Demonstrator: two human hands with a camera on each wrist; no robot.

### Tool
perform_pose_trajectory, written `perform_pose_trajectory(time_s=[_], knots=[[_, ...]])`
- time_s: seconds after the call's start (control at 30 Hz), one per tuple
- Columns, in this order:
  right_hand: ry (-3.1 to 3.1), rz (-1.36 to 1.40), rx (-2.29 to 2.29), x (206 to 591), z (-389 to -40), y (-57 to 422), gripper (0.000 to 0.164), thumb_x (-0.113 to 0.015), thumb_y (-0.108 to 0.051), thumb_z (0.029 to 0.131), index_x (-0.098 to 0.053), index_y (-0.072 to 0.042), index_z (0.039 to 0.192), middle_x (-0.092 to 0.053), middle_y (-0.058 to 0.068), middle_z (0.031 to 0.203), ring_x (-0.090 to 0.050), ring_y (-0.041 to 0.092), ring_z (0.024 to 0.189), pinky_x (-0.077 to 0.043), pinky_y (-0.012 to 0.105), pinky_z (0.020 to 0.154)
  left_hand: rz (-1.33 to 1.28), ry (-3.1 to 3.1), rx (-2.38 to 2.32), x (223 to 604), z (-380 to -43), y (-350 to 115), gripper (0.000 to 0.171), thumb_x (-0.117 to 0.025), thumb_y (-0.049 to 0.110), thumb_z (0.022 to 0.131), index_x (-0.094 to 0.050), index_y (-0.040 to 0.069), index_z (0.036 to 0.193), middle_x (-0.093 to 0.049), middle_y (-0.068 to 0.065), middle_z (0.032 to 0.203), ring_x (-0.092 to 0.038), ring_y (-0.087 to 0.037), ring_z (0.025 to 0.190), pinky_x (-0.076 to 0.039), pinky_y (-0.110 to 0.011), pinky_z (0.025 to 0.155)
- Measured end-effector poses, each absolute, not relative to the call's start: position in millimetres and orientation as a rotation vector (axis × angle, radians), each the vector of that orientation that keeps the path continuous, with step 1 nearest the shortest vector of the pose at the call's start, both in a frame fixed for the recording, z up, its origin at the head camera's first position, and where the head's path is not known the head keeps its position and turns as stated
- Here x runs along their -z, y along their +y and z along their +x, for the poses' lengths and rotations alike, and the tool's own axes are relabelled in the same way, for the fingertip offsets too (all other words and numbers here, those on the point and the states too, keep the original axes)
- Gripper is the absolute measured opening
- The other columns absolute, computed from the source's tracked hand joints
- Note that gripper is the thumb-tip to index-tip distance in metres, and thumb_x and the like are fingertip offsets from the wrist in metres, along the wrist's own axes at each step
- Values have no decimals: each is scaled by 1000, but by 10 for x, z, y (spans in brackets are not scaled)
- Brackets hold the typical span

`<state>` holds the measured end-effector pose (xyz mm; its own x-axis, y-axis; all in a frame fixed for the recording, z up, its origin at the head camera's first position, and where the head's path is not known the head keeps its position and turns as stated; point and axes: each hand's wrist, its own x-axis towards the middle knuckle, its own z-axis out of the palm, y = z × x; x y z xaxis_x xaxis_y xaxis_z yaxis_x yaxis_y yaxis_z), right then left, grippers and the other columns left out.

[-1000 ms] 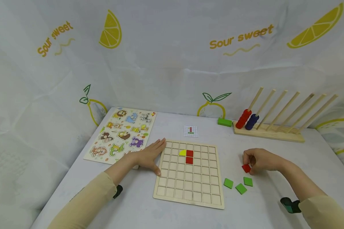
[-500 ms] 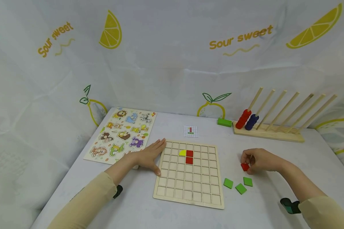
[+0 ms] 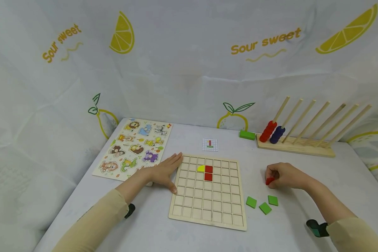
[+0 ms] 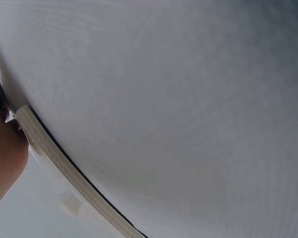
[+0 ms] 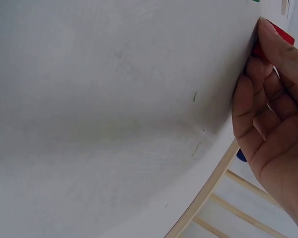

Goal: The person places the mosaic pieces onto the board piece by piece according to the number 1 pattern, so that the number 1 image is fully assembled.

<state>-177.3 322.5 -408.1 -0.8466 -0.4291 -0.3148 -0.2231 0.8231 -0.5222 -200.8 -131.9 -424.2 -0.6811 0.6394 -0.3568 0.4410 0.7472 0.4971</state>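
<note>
My right hand (image 3: pixel 285 175) pinches a red square tile (image 3: pixel 269 180) between thumb and fingers, low over the table right of the wooden grid board (image 3: pixel 193 202). In the right wrist view the red tile (image 5: pixel 283 32) shows tilted behind the thumb. My left hand (image 3: pixel 164 173) lies with fingers spread along the board's left edge; in the left wrist view only part of that hand (image 4: pixel 5 153) shows beside the board's edge (image 4: pixel 69 168). In the grid sit a yellow piece (image 3: pixel 201 168) with a slanted side and two red tiles, the upper (image 3: pixel 209 169) directly above the lower (image 3: pixel 208 177).
Several green tiles (image 3: pixel 265 208) lie right of the board. Behind it is a small printed grid card (image 3: pixel 210 144). An animal puzzle board (image 3: pixel 132 148) is at left, and a green block (image 3: pixel 247 134) and a wooden peg stand (image 3: pixel 297 148) with red and blue beads at back right.
The red tile between the right fingers has tipped up from nearly flat to steeper, and that hand has shifted slightly. The left hand stays in place.
</note>
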Motion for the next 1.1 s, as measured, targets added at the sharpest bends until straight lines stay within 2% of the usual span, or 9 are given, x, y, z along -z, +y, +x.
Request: perform_pose_trajectory(time_s=[0.23, 0.47, 0.67, 1.1], knots=[[2630, -495, 656, 4061, -1775, 3173, 14, -78, -19, 82, -66, -16, 90, -61, -5, 80, -49, 5, 74, -42, 19, 63, 812, 2423, -512, 4241, -2010, -1324, 129, -85, 45, 70, -1, 4, 159, 10, -9, 169, 9, -30, 157, -6, -50, 129], [2693, -538, 676, 4057, -1794, 3101, 10, -70, -13, 88, -71, -16, 98, -68, -6, 89, -52, 2, 79, -48, 17, 69, 816, 2424, -509, 4249, -2014, -1327, 128, -85, 45, 71, -1, 5, 159, 10, -9, 169, 10, -30, 157, -6, -50, 129], [2777, -575, 690, 4044, -1791, 3007, 13, -69, -12, 88, -72, -15, 101, -70, -6, 89, -54, -1, 79, -50, 18, 69, 821, 2424, -508, 4245, -2015, -1328, 129, -86, 45, 70, -2, 4, 159, 10, -10, 169, 9, -31, 157, -5, -50, 129], [2823, -556, 823, 4036, -1793, 2712, 16, -68, -9, 89, -70, -14, 104, -67, -2, 88, -56, 7, 81, -50, 18, 69, 829, 2429, -506, 4247, -2023, -1329, 129, -86, 44, 70, -1, 2, 159, 9, -12, 168, 8, -33, 157, -6, -51, 129]])
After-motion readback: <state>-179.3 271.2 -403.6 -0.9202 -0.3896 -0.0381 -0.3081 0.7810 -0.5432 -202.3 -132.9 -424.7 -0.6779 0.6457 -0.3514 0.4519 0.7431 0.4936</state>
